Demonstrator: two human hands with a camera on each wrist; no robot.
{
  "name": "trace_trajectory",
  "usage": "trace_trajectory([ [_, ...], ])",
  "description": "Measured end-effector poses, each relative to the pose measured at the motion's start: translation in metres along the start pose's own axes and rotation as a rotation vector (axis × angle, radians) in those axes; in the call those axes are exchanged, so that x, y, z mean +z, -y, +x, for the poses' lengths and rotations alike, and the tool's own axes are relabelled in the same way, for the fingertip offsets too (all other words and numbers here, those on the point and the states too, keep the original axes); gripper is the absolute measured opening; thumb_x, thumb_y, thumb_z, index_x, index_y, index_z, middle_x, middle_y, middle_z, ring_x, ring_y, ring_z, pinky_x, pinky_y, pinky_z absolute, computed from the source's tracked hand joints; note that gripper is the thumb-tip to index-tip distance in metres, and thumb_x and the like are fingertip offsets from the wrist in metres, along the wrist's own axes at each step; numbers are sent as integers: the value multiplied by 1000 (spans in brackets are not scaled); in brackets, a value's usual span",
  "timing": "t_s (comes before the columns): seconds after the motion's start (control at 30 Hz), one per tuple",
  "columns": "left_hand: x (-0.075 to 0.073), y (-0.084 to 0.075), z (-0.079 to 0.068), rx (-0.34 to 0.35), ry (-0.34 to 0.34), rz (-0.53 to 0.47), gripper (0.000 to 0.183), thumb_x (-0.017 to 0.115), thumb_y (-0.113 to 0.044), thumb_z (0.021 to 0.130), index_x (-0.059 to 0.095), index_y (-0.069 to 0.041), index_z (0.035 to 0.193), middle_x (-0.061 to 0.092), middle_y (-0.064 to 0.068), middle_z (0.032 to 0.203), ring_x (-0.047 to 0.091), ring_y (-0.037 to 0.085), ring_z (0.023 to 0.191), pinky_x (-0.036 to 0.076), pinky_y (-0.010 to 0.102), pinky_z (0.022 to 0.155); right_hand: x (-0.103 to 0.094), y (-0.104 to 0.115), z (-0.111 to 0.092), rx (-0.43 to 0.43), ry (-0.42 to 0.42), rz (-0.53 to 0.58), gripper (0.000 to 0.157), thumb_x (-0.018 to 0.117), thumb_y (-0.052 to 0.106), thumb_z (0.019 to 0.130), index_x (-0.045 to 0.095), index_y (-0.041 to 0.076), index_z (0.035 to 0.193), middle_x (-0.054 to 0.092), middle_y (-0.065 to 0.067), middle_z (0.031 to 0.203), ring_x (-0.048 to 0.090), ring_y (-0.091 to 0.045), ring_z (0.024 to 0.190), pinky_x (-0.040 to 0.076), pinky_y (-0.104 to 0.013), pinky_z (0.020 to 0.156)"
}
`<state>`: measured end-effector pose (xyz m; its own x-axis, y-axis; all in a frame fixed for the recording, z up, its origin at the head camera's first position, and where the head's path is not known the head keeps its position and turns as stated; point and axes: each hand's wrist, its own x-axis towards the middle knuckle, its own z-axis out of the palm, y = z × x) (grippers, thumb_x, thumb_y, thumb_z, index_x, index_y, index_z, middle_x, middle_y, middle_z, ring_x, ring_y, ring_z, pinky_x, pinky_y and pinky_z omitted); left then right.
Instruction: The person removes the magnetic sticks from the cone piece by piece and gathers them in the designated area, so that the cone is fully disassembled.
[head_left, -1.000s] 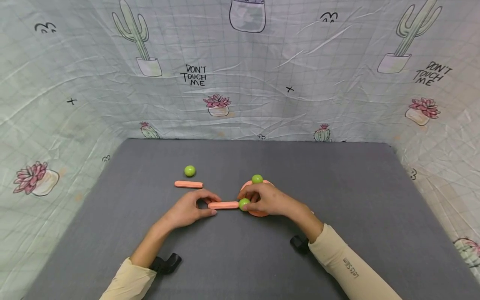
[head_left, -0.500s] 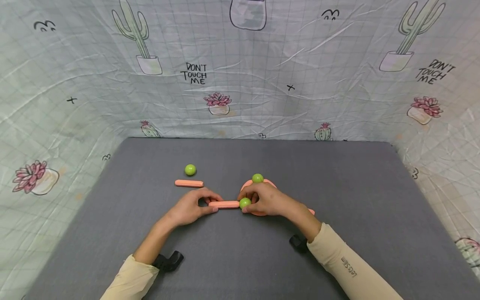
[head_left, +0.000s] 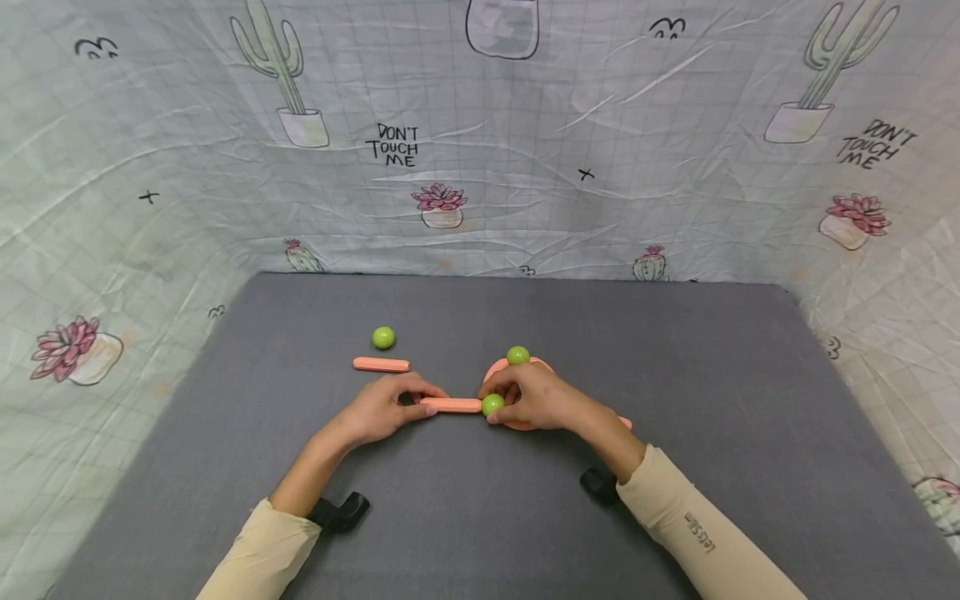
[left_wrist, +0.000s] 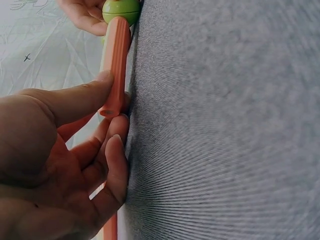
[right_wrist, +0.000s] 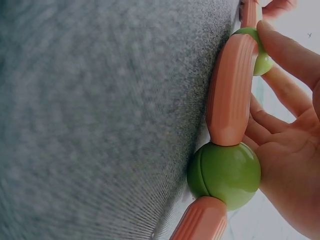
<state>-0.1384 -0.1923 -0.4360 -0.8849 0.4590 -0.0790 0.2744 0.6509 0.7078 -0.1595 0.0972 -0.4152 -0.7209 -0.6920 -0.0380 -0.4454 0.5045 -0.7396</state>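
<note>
Watching remotely over 3 cameras. Left hand [head_left: 382, 407]: thumb and forefinger pinch the near end of a straight, ribbed, salmon-orange stick [head_left: 459, 405]; its other fingers bend loosely below the grip. Right hand [head_left: 542, 398]: thumb and forefinger pinch a glossy lime-green ball [head_left: 492, 405]. I cannot tell from here how firmly either hand presses.

The stick lies between the 2 hands, low over the grey woven-textured tabletop [head_left: 480, 517]; its far end meets the pinched ball.

From the right wrist I make out a curved, ribbed, salmon-orange bar [right_wrist: 230, 92] running from that ball to a larger-looking, seamed green ball [right_wrist: 224, 175], with an orange rod [right_wrist: 202, 220] meeting it at the lower edge. In the head view, another round green ball [head_left: 517, 356] sits just beyond the right knuckles; the right hand hides much of the orange curve.

Off to the left, well apart from the right hand: 1 loose orange stick [head_left: 381, 364] and, just beyond it, 1 loose green ball [head_left: 383, 337].
</note>
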Motion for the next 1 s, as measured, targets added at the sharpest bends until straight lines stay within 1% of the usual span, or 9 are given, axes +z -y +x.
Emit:
trace_trajectory([
  [0.27, 0, -1, 2, -38, 9, -23, 21, 73, -22, 99, 79, -25, 118, 72, -4, 100, 57, 13, 85, 46, 30, 80, 0, -1, 0, 0, -15, -18, 24, 86, 15, 86, 80, 12, 109, 76, -1, 99, 66, -6, 78, 55, -19, 72],
  [0.53, -2, -2, 2, -28, 8, -45, 20, 72, -22, 99, 79, -24, 118, 75, -2, 107, 59, 14, 90, 46, 33, 84, -1, 2, 0, 16, -28, -28, 25, 87, 15, 85, 81, 12, 109, 76, -1, 97, 66, -6, 77, 55, -18, 72],
  [0.8, -3, -4, 3, -26, 6, -54, 20, 73, -21, 98, 80, -24, 117, 75, -2, 106, 60, 14, 91, 46, 33, 85, 0, 2, 1, 26, -34, -19, 26, 88, 14, 85, 80, 10, 109, 77, -3, 99, 66, -4, 77, 55, -18, 71],
  [1.0, -3, -1, 2, -33, -1, -73, 20, 72, -20, 99, 79, -23, 117, 76, -1, 108, 61, 14, 94, 47, 35, 88, 1, 1, 1, 16, -35, -38, 26, 88, 13, 85, 80, 9, 109, 77, -3, 97, 65, -3, 76, 55, -18, 71],
])
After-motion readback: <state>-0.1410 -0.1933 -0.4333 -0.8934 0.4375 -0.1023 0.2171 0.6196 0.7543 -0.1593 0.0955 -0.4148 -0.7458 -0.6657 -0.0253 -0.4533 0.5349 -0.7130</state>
